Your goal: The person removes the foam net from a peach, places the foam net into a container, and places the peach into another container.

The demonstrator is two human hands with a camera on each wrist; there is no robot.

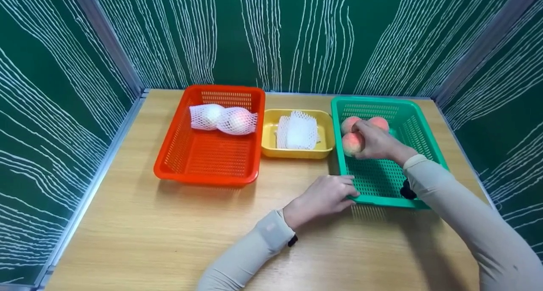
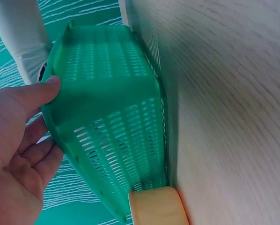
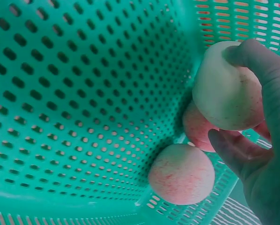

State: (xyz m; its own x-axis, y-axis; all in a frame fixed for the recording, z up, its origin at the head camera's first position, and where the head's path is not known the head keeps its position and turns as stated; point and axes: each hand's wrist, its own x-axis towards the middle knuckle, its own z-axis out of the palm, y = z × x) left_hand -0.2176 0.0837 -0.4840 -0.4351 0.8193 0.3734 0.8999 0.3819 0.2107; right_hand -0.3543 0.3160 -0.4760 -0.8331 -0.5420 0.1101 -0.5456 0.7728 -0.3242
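Inside the green basket [image 1: 373, 178], my right hand [image 1: 375, 140] grips a pale pink peach [image 3: 226, 89] between thumb and fingers, by the basket's left wall. Two more peaches sit close to it at the back: one peach [image 1: 379, 123] behind the hand, another peach [image 1: 349, 124] in the far left corner. The held peach partly covers one of them in the right wrist view. At the basket's near left corner, my left hand [image 1: 324, 195] holds the rim. Its thumb [image 2: 48, 89] lies on the outer side, with the fingers curled at the edge.
To the left stands a red basket [image 1: 208, 155] with two net-wrapped peaches [image 1: 237, 120] at its back. Between the baskets is a yellow tray [image 1: 297, 154] holding white foam nets [image 1: 302, 130]. Green panels with white lines [image 1: 229, 36] border the wooden table [image 1: 169, 231].
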